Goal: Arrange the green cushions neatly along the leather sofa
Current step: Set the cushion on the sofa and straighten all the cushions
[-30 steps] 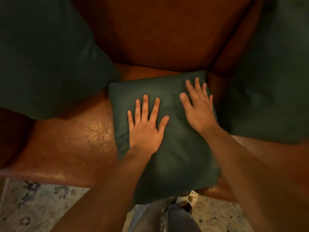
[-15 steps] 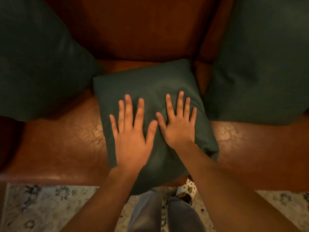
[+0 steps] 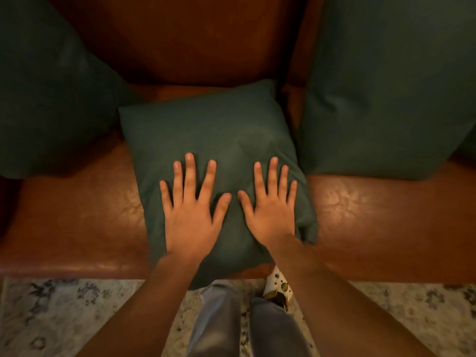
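Note:
A small green cushion [image 3: 208,130] lies flat on the seat of the brown leather sofa [image 3: 381,222], its near edge hanging over the front. My left hand [image 3: 192,215] and my right hand [image 3: 271,210] press flat on its near half, side by side with fingers spread and straight. A large green cushion [image 3: 49,104] leans against the backrest at the left. Another large green cushion [image 3: 386,86] leans at the right, close to the small one's right edge.
The sofa backrest [image 3: 185,37] rises behind the small cushion. A pale patterned rug [image 3: 64,318] covers the floor in front of the sofa. My grey trouser legs [image 3: 219,323] and a spotted white sock [image 3: 279,284] show below.
My right hand slid back from the cushion's far right corner and now lies beside my left. Both hands sit nearer the front edge. The view shifted, so the cushion appears more centred.

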Tool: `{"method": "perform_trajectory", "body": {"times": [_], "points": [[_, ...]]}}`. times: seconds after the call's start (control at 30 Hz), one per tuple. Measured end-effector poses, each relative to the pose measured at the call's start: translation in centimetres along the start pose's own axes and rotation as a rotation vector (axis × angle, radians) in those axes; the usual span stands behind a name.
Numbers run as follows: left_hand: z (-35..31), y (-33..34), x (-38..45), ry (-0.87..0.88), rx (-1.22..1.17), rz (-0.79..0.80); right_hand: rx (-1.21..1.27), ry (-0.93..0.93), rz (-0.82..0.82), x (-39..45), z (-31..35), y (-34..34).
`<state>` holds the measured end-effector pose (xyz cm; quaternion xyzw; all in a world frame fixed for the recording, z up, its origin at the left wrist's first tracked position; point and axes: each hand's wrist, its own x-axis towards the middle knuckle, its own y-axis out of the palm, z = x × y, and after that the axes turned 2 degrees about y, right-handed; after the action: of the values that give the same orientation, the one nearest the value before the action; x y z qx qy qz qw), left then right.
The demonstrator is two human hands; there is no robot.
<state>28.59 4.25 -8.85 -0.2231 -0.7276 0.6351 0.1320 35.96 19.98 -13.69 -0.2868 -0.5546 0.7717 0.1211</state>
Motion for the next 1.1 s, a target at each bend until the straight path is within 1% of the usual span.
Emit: {"method": "perform_trajectory", "body": {"times": [0.1, 0.2, 0.27, 0.33, 0.37, 0.43, 0.5, 0.53, 0.6, 0.67, 0.7, 0.77, 0.87, 0.93, 1.0, 1.1], "points": [[-1.4, -2.0, -1.7, 0.031, -0.108, -0.084, 0.067, -0.04, 0.017, 0.9, -1.1, 0.3], [-1.6, 0.0, -2.3, 0.032, 0.022, -0.01, 0.205, -0.082, 0.025, 0.5, -2.5, -1.6], [-0.7, 2.2, -1.6, -0.009, 0.101, 0.056, 0.26, -0.097, -0.058, -1.2, -3.2, -3.3], [0.5, 3.6, -1.0, -0.044, 0.107, 0.084, 0.219, -0.161, -0.123, -3.0, -4.0, -3.6], [0.9, 3.9, -1.1, -0.037, 0.108, 0.085, 0.165, -0.194, -0.115, -3.4, -4.6, -3.0], [1.0, 4.0, -2.0, 0.005, 0.093, 0.063, 0.078, -0.225, -0.048, -3.0, -5.8, -1.1], [0.8, 3.4, -2.8, 0.032, 0.039, 0.023, 0.055, -0.246, 0.026, -2.2, -6.4, 0.1], [0.7, 2.9, -3.0, 0.038, 0.004, 0.003, 0.063, -0.25, 0.037, -2.0, -6.4, 0.2], [0.7, 1.4, -3.2, 0.031, -0.085, -0.05, 0.115, -0.224, -0.006, -2.1, -5.9, -0.7], [0.8, 0.1, -3.4, 0.013, -0.134, -0.122, 0.179, -0.182, -0.107, -2.6, -4.5, -2.8], [0.7, -0.1, -3.5, -0.006, -0.12, -0.134, 0.198, -0.183, -0.159, -2.5, -3.4, -4.0], [0.7, 0.7, -3.6, -0.051, -0.044, -0.081, 0.161, -0.227, -0.207, -1.7, -0.6, -5.5], [1.6, 2.7, -3.4, -0.088, 0.038, -0.002, 0.004, -0.317, -0.149, 0.4, 2.5, -4.3], [1.9, 3.3, -3.3, -0.092, 0.058, 0.009, -0.058, -0.306, -0.103, 1.4, 2.7, -2.6], [1.8, 3.3, -3.2, -0.089, 0.062, 0.007, -0.071, -0.282, -0.078, 1.6, 2.4, -2.0], [1.3, 2.1, -3.0, -0.095, -0.015, 0.002, -0.045, -0.277, -0.111, 1.0, 2.8, -3.6]]}}
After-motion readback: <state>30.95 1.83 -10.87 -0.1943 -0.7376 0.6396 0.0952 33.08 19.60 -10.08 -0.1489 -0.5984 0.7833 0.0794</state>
